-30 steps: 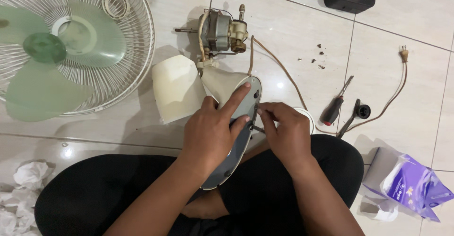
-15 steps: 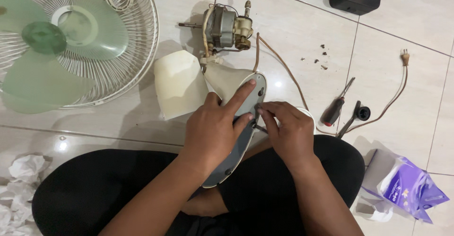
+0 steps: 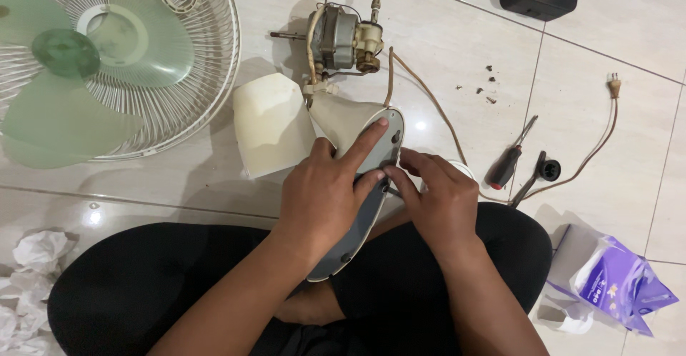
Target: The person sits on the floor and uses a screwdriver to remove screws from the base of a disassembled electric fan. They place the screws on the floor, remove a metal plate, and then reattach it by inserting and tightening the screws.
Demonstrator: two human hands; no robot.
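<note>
Two hands are meeting at the centre of the frame on a cream fan base housing with a grey bottom plate, which is lying tilted across the person's lap. Fingers of the left hand are spreading over the grey plate and gripping it, the index finger stretching toward its upper end. Fingertips of the right hand are pinching together at the plate's right edge, just beside the left thumb; what they are pinching is too small to tell. Just above the housing, a bare fan motor is lying on the tiled floor, with a brown cord running off it toward the right. Left of the housing, a cream cover is resting. In the upper left, a wire grille with green blades is lying flat. Right of the hands, a screwdriver is lying near a purple tissue pack in the lower right.
</note>
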